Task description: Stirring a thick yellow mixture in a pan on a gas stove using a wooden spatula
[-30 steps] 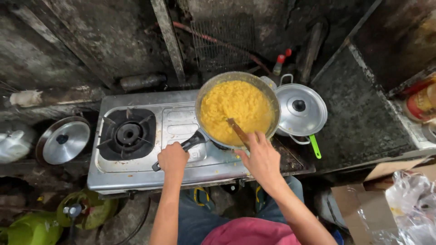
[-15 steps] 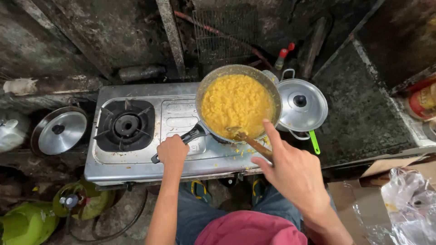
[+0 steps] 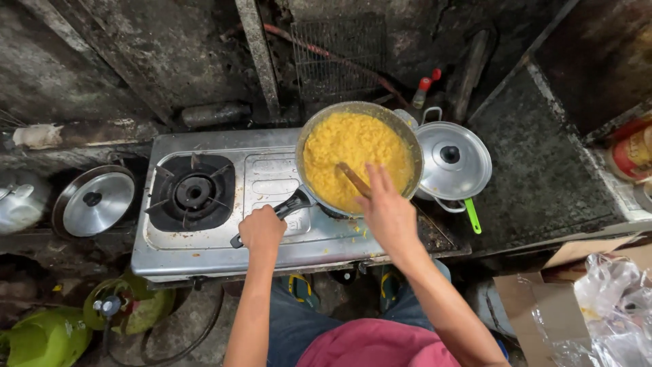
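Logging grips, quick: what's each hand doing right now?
Left hand: closed around the black pan handle.
Right hand: over the pan of yellow food, holding the wooden utensil.

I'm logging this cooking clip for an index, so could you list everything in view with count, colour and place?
Stove: one, silver, two burners, centre.
Pan: one, black handle, on the stove's right burner.
Food: yellow, fills the pan.
Stirrer: one, wooden, in the food.
Lidded pot: one, silver, right of pan.
Lid: one, silver, left of stove.
Gas cylinders: two, green, lower left.
Plastic bag: one, clear, lower right.
Left hand: grips the pan handle.
Right hand: holds the stirrer.
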